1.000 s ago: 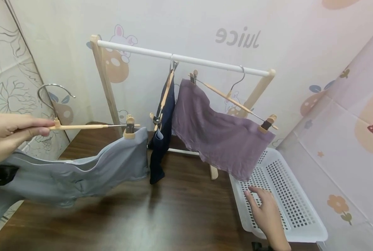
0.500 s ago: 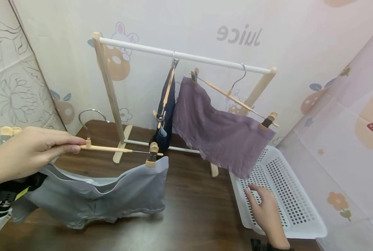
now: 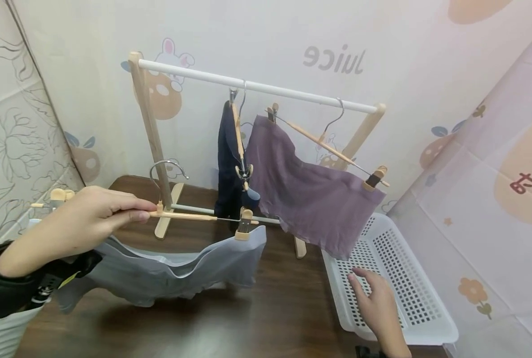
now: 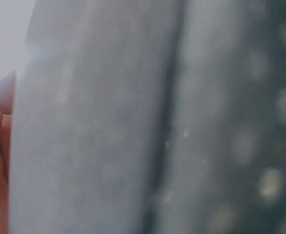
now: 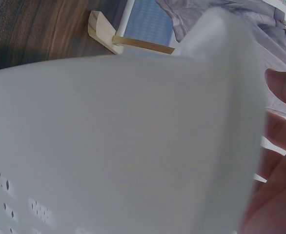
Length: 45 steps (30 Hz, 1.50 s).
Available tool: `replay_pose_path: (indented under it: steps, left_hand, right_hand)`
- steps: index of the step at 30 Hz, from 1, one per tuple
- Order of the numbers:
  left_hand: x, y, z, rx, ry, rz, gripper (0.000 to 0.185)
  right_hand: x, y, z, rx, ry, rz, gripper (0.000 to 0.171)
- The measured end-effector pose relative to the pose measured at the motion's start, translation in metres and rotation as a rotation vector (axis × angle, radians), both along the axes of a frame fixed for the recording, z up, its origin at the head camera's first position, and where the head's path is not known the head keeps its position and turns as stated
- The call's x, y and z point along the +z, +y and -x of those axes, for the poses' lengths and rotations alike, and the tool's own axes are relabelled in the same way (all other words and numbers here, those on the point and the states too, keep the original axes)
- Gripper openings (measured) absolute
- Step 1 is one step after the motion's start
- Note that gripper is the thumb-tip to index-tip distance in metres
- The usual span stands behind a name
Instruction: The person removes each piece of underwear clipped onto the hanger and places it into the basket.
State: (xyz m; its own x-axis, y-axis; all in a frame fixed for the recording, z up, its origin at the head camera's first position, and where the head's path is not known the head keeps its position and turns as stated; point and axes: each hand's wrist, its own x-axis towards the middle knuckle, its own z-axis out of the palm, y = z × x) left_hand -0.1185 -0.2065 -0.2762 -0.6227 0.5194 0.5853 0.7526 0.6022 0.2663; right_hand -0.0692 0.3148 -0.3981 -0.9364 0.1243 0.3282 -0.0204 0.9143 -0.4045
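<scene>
My left hand [image 3: 95,216] pinches the middle of a wooden clip hanger [image 3: 189,217] just below its metal hook. Grey shorts [image 3: 171,278] hang from that hanger's clips, above the table and left of centre. Up close, the grey cloth [image 4: 94,122] fills most of the left wrist view and hides much of the hand. Over the near end of the white basket [image 3: 427,333], my right hand [image 3: 377,303] hovers with loosely bent fingers and nothing in them. The basket's wall [image 5: 133,141] blocks much of the right wrist view.
A wooden rack with a white rail [image 3: 283,89] stands at the back of the brown table [image 3: 288,308]. On the rail hang a dark navy garment [image 3: 229,154], turned edge-on, and a purple garment [image 3: 310,189] that droops over the basket's far end. Patterned curtains surround the table.
My left hand has carried the hanger and grey shorts to the right and somewhat lower, in front of the rack. The navy garment has swung slightly. My right hand stays over the basket.
</scene>
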Motion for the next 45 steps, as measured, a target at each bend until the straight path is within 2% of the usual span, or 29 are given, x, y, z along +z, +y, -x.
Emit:
replay_pose_path:
  steps: [6, 12, 19, 25, 35, 45]
  left_hand:
    - [0.001, 0.014, 0.001, -0.016, 0.007, -0.029, 0.018]
    - [0.0, 0.024, 0.0, -0.069, -0.01, -0.082, 0.019]
    - [0.0, 0.039, -0.002, -0.109, -0.043, -0.1, 0.03]
    - [0.002, 0.053, -0.003, -0.111, -0.083, -0.114, 0.023]
    - [0.001, 0.074, 0.001, -0.109, -0.08, -0.112, 0.02]
    - [0.006, 0.091, 0.004, -0.145, -0.05, -0.14, 0.018]
  right_hand:
    - [0.001, -0.001, -0.001, -0.007, -0.009, -0.012, 0.032]
    - [0.002, -0.001, -0.001, 0.038, 0.027, -0.007, 0.029]
    - [0.006, 0.002, -0.002, 0.036, 0.02, -0.017, 0.031]
    - [0.008, 0.003, -0.004, 0.033, 0.029, -0.014, 0.03]
    - [0.015, 0.008, -0.004, 0.04, 0.059, -0.017, 0.027]
    - [0.023, 0.006, -0.005, 0.089, 0.166, -0.014, 0.022]
